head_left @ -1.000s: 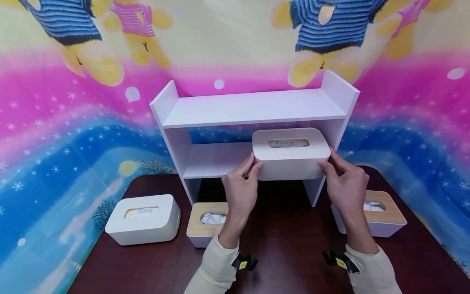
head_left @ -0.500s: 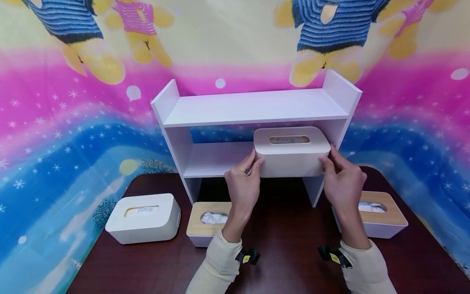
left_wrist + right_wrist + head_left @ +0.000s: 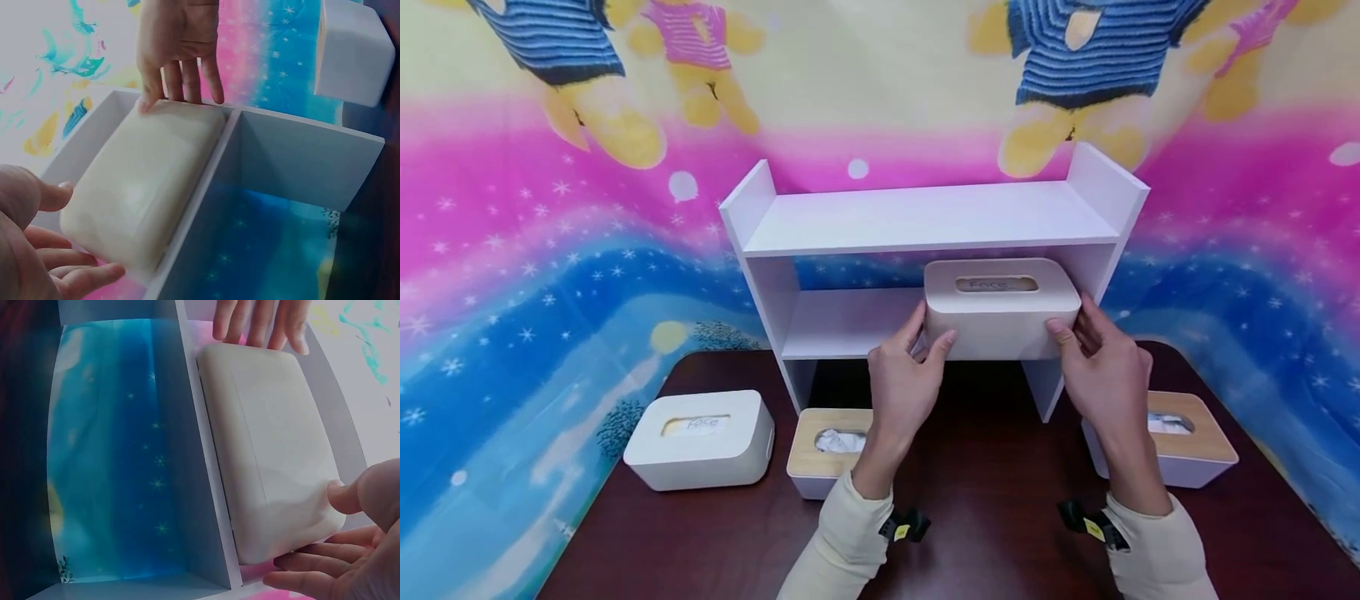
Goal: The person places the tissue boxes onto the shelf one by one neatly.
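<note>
Sitting by the desk's (image 3: 977, 521) left edge is one cream box (image 3: 700, 448), then one wood-lidded box (image 3: 822, 465); the left hand (image 3: 906, 375), fingers straight, is at the second cream box (image 3: 1000, 332) — lower shelf's (image 3: 850, 321) right end — which the right hand (image 3: 1103, 375) pinches; rightmost, a second wood-lidded box (image 3: 1191, 450).

Rounded white box (image 3: 992, 332) (slot (image 3: 996, 284) showing "Face" on top) sits upright at the lower shelf's (image 3: 850, 321) right end.

Passage is afforded along the lower shelf (image 3: 850, 321), left of the gripped white box (image 3: 996, 335). The shelf's right end is obstructed by that box; entry from above is barred by the top board (image 3: 925, 218).
</note>
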Available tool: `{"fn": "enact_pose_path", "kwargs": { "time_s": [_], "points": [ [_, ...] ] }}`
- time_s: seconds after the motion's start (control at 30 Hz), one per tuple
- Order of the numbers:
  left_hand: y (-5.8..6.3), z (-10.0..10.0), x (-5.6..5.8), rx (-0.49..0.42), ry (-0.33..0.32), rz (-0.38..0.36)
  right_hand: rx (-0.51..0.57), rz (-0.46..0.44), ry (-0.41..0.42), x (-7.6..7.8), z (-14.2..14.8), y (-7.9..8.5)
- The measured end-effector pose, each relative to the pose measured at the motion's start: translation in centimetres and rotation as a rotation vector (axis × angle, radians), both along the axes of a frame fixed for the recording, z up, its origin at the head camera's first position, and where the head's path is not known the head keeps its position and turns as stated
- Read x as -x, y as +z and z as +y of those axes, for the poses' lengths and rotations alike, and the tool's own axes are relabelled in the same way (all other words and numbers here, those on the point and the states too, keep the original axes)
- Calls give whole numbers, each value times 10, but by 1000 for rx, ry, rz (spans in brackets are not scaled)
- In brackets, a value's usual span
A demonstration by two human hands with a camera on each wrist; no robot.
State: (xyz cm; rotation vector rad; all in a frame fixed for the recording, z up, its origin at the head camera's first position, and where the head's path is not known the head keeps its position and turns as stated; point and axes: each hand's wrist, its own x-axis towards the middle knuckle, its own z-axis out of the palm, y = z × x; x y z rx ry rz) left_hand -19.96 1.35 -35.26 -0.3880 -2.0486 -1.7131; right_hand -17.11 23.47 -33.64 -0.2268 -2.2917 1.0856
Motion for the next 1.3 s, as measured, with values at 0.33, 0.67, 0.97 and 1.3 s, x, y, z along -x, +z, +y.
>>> {"fn": "enact_pose_path", "kwargs": {
  "time_s": [0.33,0.67,0.97,1.3],
  "points": [
    [6,-18,-11,136,8,-25,-40,24,-50,-24,-13,11],
    [13,-44,-25,213,22,1,-72,27,34,-45,-22,14],
    [3,-70,-34,361,36,16,-153,42,177,-54,-43,7],
    [-11,-99,-44,490,47,17,-251,64,321,-53,-65,-22]
  ]
}}
